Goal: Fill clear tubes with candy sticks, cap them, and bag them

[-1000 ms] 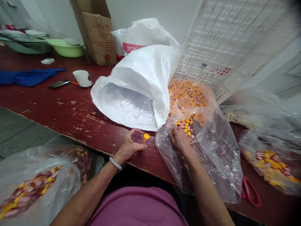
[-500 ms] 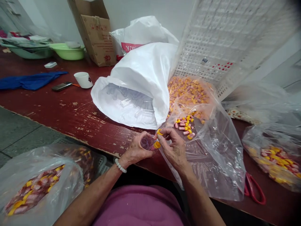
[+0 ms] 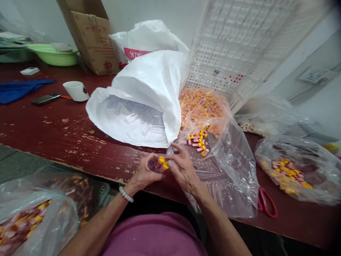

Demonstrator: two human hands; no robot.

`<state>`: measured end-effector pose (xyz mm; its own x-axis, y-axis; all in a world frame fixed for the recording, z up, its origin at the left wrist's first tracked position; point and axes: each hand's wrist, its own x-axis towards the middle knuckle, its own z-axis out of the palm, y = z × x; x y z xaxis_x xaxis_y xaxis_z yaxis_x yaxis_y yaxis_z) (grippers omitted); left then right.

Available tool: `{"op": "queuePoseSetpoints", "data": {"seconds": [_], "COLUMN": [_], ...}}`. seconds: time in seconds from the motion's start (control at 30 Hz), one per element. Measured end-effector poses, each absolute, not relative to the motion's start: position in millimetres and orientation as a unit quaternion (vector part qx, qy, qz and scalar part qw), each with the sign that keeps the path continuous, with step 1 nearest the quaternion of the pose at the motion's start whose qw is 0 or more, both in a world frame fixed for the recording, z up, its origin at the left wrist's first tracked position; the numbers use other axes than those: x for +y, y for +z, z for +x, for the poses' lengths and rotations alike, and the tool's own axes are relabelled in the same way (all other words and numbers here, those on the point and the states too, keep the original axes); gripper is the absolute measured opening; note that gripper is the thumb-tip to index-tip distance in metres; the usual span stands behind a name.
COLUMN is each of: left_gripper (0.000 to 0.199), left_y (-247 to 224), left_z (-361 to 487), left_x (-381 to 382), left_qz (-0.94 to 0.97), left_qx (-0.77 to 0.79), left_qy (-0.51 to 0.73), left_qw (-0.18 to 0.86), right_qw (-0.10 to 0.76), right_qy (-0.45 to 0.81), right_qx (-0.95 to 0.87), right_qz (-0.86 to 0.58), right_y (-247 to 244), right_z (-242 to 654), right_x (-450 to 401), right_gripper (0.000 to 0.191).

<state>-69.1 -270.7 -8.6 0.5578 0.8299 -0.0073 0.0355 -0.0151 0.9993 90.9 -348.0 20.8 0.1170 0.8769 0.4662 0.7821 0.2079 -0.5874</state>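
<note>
Near the front edge of a worn dark red table, the person's left hand grasps a cluster of clear tubes with two yellow-capped vials at its right side. The caps point up and to the right; the long axes slant down leftward toward the palm, where the fingers hide the lower ends. The right hand has its fingertips right at the caps; whether they pinch one cannot be told. Paint is chipped off the tabletop, a pale wall rises behind it, and grey flooring shows at left. Just beyond the hands, a white sack lies with its mouth facing near, loose tubes inside. To its right, film from a transparent plastic bag partly covers heaped capped vials, before a tilted white perforated basket. Red-handled scissors lie right of the bag; a white cup and a cardboard box stand far left.
</note>
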Motion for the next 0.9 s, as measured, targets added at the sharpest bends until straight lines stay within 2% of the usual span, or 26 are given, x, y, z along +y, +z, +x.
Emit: {"op": "queuePoseSetpoints", "data": {"seconds": [0.07,0.13,0.23,0.47,0.53,0.57,0.7,0.73,0.8,0.9], "left_gripper": [0.043,0.048,0.050,0.047,0.046,0.047,0.047,0.046,0.043,0.040], "left_y": [-12.6,-14.7,-15.0,-18.1,-20.0,-20.4,-16.7,-14.8,-11.3,-8.5], "left_z": [-69.2,-70.4,-72.0,-71.3,-71.5,-71.2,-66.4,-64.8,-62.3,-62.1], "left_x": [-268.5,-266.4,-265.3,-263.1,-262.1,-262.1,-266.9,-268.6,-271.2,-272.4], "left_qz": [0.583,0.554,0.538,0.591,0.610,0.619,0.634,0.638,0.656,0.687], "left_qx": [0.358,0.372,0.380,0.334,0.341,0.347,0.350,0.346,0.336,0.323], "left_qy": [0.342,0.358,0.364,0.357,0.356,0.353,0.335,0.330,0.321,0.326], "left_qw": [0.643,0.654,0.658,0.642,0.620,0.610,0.602,0.604,0.595,0.563], "right_qw": [0.401,0.308,0.164,0.141,0.170,0.213,0.480,0.518,0.540,0.498], "right_qy": [-0.005,-0.060,-0.058,-0.026,-0.034,-0.034,0.066,0.097,0.122,0.090], "right_qx": [-0.597,-0.541,-0.547,-0.581,-0.548,-0.522,-0.477,-0.493,-0.526,-0.581], "right_qz": [-0.695,-0.781,-0.819,-0.801,-0.818,-0.825,-0.733,-0.692,-0.645,-0.637], "right_y": [18.1,11.3,-4.3,-18.5,-13.5,-9.9,8.0,12.6,20.6,27.5], "right_z": [114.8,140.4,164.4,168.3,169.8,168.6,135.9,121.8,93.5,65.3], "right_x": [-338.3,-323.5,-297.0,-273.1,-282.9,-290.2,-324.5,-331.7,-342.3,-349.4], "right_gripper": [0.029,0.028,0.023,0.027,0.029,0.029,0.034,0.034,0.032,0.026]}}
